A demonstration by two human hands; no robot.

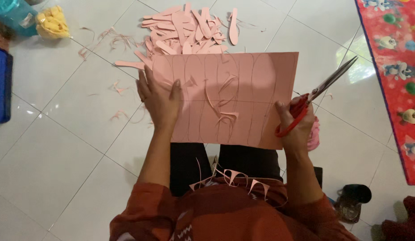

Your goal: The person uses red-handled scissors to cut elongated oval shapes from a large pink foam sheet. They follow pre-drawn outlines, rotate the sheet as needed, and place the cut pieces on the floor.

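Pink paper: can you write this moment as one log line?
left hand: flat on pink paper | right hand: holds red-handled scissors, blades clear of the sheet | cut pink strips: piled on floor beyond

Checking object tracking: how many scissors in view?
1. The red-handled scissors are in the right hand, at the right edge of the pink sheet, blades pointing up-right. Others may hide under the cut-out pile.

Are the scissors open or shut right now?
Shut: the scissors' blades lie together as one line, in the right hand, beside the pink sheet.
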